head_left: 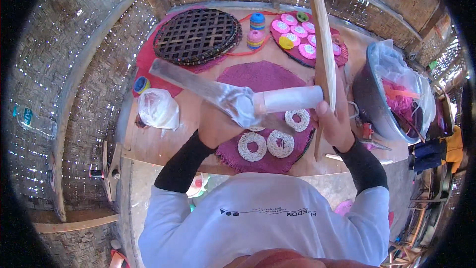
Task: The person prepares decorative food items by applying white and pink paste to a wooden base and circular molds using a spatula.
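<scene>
A translucent whitish plastic-wrapped cylinder (291,98) lies crosswise between my two hands. At its left end, crumpled clear plastic (241,106) wraps the middle of a slanting greyish flat bar (186,80). My left hand (218,124) is closed there, its fingertips mostly hidden behind the bar and plastic. At the cylinder's right end stands a long pale wooden slat (325,44); my right hand (333,123) is wrapped round its lower part, thumb near the cylinder. Beneath lie white woven rings (252,155) on a round magenta cloth-covered mat (248,77).
A dark lattice basket tray (196,34) sits far left, near balls of coloured yarn (256,38). Pink-and-white discs (298,31) cover a mat at the back. A white plastic bag (158,110) lies left. A grey tub (369,87) stands right, near scissors (374,144).
</scene>
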Motion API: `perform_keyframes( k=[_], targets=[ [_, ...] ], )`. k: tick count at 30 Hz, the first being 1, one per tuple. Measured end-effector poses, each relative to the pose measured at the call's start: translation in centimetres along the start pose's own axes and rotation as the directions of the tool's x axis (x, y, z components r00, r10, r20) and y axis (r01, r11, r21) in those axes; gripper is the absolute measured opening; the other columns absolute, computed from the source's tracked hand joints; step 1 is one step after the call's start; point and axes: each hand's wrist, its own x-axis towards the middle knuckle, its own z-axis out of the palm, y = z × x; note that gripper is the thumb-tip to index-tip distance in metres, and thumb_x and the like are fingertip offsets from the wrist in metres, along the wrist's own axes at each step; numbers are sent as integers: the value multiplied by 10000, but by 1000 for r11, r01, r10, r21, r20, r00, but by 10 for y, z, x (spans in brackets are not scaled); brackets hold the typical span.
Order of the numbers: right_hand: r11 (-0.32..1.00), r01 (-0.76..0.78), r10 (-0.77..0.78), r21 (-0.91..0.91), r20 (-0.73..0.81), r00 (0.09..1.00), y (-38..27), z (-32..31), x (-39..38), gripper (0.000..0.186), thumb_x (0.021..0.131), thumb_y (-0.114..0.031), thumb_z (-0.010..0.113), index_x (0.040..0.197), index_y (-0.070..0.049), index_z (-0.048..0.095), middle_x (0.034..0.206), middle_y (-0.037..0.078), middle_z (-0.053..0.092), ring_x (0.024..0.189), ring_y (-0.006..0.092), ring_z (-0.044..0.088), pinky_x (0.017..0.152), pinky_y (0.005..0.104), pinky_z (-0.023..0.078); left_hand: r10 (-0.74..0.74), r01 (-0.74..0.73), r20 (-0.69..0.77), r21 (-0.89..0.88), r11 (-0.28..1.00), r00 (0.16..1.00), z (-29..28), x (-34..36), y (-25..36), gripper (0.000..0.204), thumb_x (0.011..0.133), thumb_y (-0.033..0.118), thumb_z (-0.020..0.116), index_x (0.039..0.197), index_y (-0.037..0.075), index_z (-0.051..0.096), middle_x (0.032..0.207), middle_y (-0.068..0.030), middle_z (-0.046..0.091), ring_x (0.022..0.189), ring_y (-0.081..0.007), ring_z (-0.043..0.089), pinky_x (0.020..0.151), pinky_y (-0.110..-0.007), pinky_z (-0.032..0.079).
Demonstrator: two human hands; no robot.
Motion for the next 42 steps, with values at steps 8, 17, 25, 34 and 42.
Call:
perform_keyframes(
  k=[8,17,25,34,42],
  targets=[
    [838,389,-299,-382,274,914,-37,12,8,929,696,-344,676,1325,53,119,1316,200,272,1221,265,281,1002,350,205,-39,42,231,-9,999,972,-13,-1,12,390,556,364,723,822,97,621,736,-80,612,676,-267,590,617,-378,454],
    [900,253,-109,-355,379,919,-9,31,-18,912,666,-253,714,1312,49,145,1337,253,224,1253,348,244,1015,377,210,-178,272,576,-81,959,798,26,-41,23,440,602,199,733,988,73,563,993,-98,576,944,-211,550,851,-322,410],
    [557,-829,639,-54,665,386,39,-23,18,917,721,-531,569,1346,-8,146,1292,204,334,1174,280,377,973,371,288,-236,324,329,-245,914,914,47,-29,-36,462,614,291,698,995,77,550,897,-115,594,807,-258,584,730,-352,456],
    [684,-725,567,73,572,593,36,-38,41,519,856,-371,450,1231,-18,392,976,42,525,775,101,498,656,215,414,65,101,81,-912,-398,995,0,95,-90,792,740,658,364,1279,79,318,1279,-91,395,1218,-277,311,961,-472,268],
    [596,-789,656,-148,657,372,55,-40,66,613,860,-503,387,1255,-35,368,1089,46,506,918,115,492,758,227,402,-19,118,199,-651,-750,980,30,78,-108,860,734,708,330,1299,60,309,1190,-97,470,1126,-266,417,945,-450,317]
  ],
)
